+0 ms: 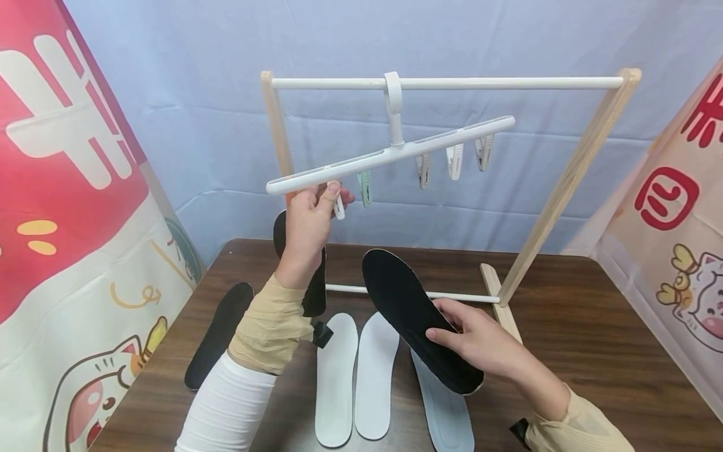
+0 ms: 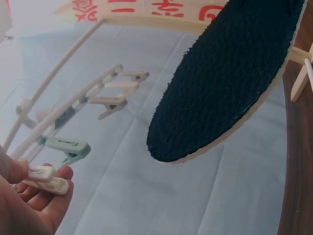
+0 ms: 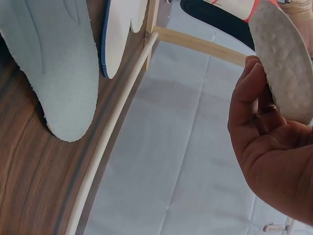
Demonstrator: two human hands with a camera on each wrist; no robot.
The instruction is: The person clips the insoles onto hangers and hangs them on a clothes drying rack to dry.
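Note:
My left hand point(image 1: 310, 220) pinches a white clip point(image 1: 339, 207) near the low left end of a white clip hanger point(image 1: 361, 164), which hangs tilted from the rack's top bar. Beside it hangs a green clip point(image 1: 365, 188); farther right are a white clip point(image 1: 454, 161) and two greyish clips. In my right hand point(image 1: 474, 336) is a black insole point(image 1: 403, 307), held near its lower end, its upper end below the hanger. The right wrist view shows its pale, bumpy underside. Another black insole point(image 1: 316, 292) is partly hidden behind my left arm; its support cannot be seen.
On the brown table point(image 1: 593, 351) lie a black insole point(image 1: 219, 336) at left, two white insoles point(image 1: 336, 383) in the middle and a light grey-blue insole point(image 1: 446, 408) under my right hand. The wooden rack point(image 1: 559, 188) stands at the back, before a pale blue cloth point(image 1: 198, 94).

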